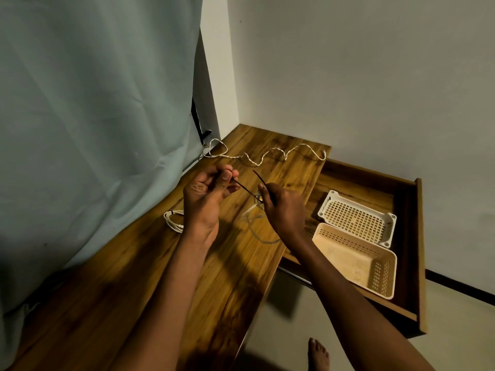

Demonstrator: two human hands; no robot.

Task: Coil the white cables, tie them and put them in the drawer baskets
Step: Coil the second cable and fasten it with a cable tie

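My left hand (206, 194) pinches one end of a thin black tie (245, 189) above the wooden table (150, 277). The tie's other end is pinched in my right hand (281, 207). A blurred white cable (251, 212) hangs below the tie, under my right hand. A coiled white cable (172, 220) bound with a black tie lies on the table, partly hidden behind my left wrist. A loose white cable (267, 153) snakes across the far end of the table. Two baskets sit in the open drawer (419, 250): a white one (357, 218) and a cream one (356, 261).
A pale curtain (93, 129) hangs along the table's left edge. White walls stand behind the table and the drawer. A bare foot (317, 354) stands on the light floor below the table's front edge.
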